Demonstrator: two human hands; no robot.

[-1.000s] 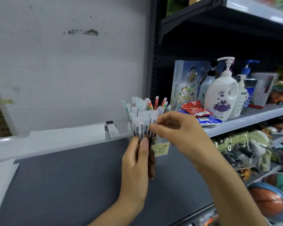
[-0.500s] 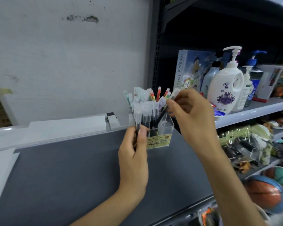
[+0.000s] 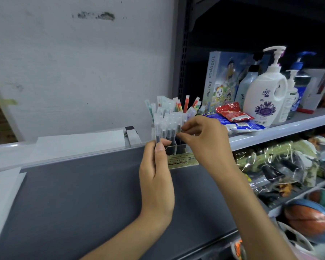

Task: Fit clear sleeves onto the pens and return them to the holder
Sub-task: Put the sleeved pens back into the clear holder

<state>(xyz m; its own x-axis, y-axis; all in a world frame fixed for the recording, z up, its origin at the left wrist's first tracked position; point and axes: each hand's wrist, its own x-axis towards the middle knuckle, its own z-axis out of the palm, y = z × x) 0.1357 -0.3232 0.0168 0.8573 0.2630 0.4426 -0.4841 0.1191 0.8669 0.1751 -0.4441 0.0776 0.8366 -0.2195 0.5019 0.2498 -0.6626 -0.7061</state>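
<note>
Half a second ago the right hand (image 3: 204, 141) was up over the right side of the holder (image 3: 177, 148), letting a slanted pen down into it. Now that hand has come back low and to the left, and its thumb and forefinger are pinched together on the outermost pen (image 3: 179, 128) of the bundle of pens (image 3: 166, 129). The left hand (image 3: 156, 177) has stayed put, fingers and thumb wrapped round the lower half of that bundle, holding it upright just in front of the holder. The bundle's clear tops suggest these pens are already sleeved, so the work looks like a repeating loop: one pen has just gone home and the next is being picked off. Several remain in the left hand, so the task is judged partly done. The holder, with its yellow price label (image 3: 182, 160), stands behind both hands, packed with other pens (image 3: 176, 107).

Everything sits on a dark grey counter (image 3: 83, 203), with white paper (image 3: 79, 139) along its far edge and a scuffed white wall (image 3: 73, 62) behind. To the right a shelf (image 3: 281, 128) carries a white pump bottle (image 3: 266, 94), a puzzle box (image 3: 223, 79) and a red packet (image 3: 233, 112); a basketball (image 3: 308, 220) lies lower down
</note>
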